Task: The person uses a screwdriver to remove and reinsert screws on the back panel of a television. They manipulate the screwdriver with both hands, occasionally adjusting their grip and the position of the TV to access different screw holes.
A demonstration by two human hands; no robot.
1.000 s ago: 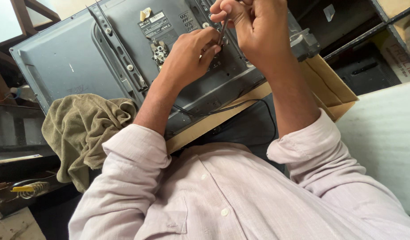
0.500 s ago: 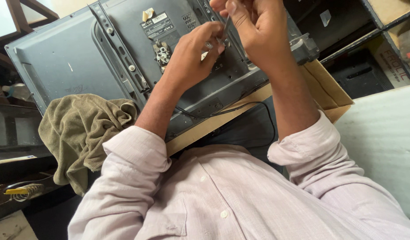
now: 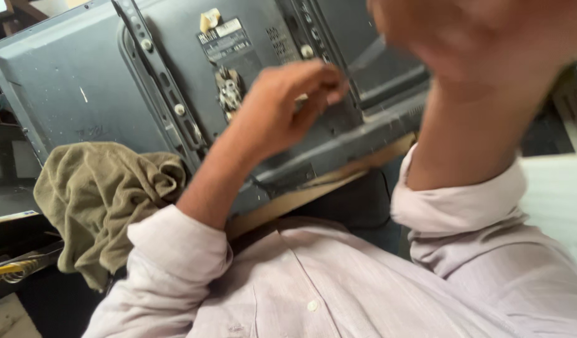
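Left hand (image 3: 282, 109) fingers pinched closed on something small against the grey flat-screen television back panel (image 3: 69, 81), right hand (image 3: 489, 37) blurred, grip untellable; likely a fastener step needing steady fingertip hold.

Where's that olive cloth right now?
In the head view, the olive cloth is draped at lower left, against the grey panel's lower edge, beside the left forearm.
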